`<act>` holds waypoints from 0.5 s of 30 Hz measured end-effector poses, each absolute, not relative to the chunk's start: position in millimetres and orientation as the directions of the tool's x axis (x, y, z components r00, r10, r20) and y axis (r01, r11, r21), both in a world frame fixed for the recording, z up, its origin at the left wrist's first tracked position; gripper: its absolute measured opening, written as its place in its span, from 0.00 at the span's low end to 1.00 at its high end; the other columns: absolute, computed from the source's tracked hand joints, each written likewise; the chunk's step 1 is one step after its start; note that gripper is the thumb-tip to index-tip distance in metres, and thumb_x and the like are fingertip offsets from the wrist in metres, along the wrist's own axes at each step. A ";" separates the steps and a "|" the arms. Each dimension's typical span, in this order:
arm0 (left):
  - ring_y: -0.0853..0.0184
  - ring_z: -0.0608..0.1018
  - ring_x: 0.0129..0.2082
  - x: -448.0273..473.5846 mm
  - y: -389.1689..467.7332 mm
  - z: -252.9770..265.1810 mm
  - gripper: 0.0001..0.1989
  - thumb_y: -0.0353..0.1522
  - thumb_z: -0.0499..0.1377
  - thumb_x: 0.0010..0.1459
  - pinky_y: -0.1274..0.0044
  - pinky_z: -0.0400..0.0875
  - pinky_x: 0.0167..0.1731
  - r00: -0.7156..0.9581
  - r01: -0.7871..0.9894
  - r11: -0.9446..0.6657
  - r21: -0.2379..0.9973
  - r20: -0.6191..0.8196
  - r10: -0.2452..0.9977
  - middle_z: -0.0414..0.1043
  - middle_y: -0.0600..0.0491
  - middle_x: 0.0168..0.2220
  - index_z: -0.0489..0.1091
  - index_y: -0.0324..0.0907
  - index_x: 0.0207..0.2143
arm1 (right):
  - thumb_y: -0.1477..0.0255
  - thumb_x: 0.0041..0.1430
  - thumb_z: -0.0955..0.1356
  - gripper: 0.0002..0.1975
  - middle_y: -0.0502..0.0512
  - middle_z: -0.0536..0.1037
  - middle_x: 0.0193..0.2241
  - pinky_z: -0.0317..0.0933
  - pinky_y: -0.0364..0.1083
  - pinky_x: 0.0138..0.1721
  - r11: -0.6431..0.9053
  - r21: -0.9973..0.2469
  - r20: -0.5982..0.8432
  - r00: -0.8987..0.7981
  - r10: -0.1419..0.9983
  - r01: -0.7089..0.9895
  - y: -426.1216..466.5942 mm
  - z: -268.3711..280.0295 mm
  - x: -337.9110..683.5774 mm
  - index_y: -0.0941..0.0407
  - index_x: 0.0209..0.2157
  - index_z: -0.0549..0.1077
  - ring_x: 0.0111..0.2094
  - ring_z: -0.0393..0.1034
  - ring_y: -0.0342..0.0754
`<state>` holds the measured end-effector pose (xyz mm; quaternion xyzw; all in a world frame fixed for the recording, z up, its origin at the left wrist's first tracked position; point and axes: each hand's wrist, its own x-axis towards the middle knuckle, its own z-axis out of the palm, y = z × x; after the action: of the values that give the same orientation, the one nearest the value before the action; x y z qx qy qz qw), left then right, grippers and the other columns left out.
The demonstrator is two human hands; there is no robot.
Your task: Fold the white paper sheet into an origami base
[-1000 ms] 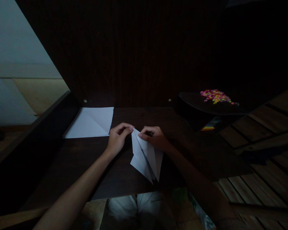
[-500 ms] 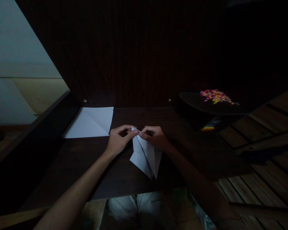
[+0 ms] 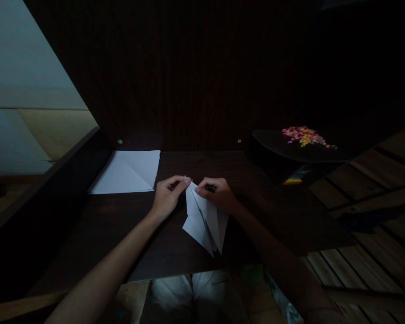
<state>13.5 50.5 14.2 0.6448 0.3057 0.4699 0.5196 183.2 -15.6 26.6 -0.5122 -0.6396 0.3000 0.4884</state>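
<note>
A folded sheet of white paper (image 3: 202,213) stands out against the dark table, its pointed flaps spreading toward me. My left hand (image 3: 167,193) pinches the paper's narrow far tip between thumb and forefinger. Just right of that tip, my right hand (image 3: 218,193) grips the paper's upper right edge, thumb on top and fingers curled beneath. A dark slit runs down the paper's middle between the folded layers. Part of the right flap is hidden behind my right hand and wrist.
White paper sheets (image 3: 128,171) lie stacked at the back left of the dark wooden table (image 3: 111,225). On a curved shelf (image 3: 273,139) at the right sits a heap of small colourful pieces (image 3: 305,136). A tall dark panel (image 3: 175,81) rises behind the table.
My left thumb has slid slightly left and up, toward the paper's far tip, opening a small gap from my right thumb. My right hand has barely moved.
</note>
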 end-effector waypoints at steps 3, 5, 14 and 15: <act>0.65 0.77 0.30 15.0 49.3 14.0 0.13 0.43 0.65 0.52 0.76 0.70 0.31 0.361 -0.089 -0.278 0.956 0.291 0.886 0.78 0.53 0.28 0.78 0.42 0.29 | 0.66 0.55 0.69 0.10 0.48 0.75 0.24 0.60 0.43 0.32 0.297 -0.884 0.317 -0.005 0.948 0.362 -15.2 25.4 182.8 0.56 0.24 0.75 0.27 0.68 0.43; 0.66 0.76 0.28 15.6 48.7 14.2 0.14 0.44 0.65 0.52 0.77 0.69 0.30 0.360 -0.086 -0.284 0.955 0.296 0.885 0.78 0.53 0.27 0.78 0.41 0.28 | 0.66 0.55 0.69 0.10 0.48 0.75 0.23 0.60 0.43 0.32 0.295 -0.888 0.311 -0.012 0.950 0.353 -14.9 24.0 182.5 0.56 0.24 0.74 0.27 0.68 0.43; 0.67 0.76 0.28 14.8 48.8 16.6 0.15 0.44 0.67 0.48 0.77 0.69 0.30 0.313 -0.099 -0.263 0.960 0.281 0.907 0.78 0.53 0.27 0.79 0.41 0.29 | 0.66 0.54 0.69 0.10 0.48 0.74 0.23 0.59 0.42 0.31 0.272 -0.911 0.278 -0.023 0.960 0.310 -14.9 20.6 180.9 0.57 0.24 0.74 0.26 0.66 0.43; 0.66 0.76 0.28 14.9 48.7 16.8 0.15 0.44 0.67 0.49 0.77 0.69 0.30 0.310 -0.100 -0.259 0.961 0.277 0.909 0.78 0.52 0.27 0.79 0.41 0.28 | 0.66 0.54 0.69 0.10 0.48 0.74 0.23 0.59 0.42 0.31 0.270 -0.913 0.277 -0.022 0.961 0.306 -14.9 20.5 180.6 0.57 0.24 0.74 0.26 0.66 0.43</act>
<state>14.9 48.7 16.8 0.6243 0.3241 0.4896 0.5153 180.6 -14.9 20.5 -0.5020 -0.6309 0.3361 0.4869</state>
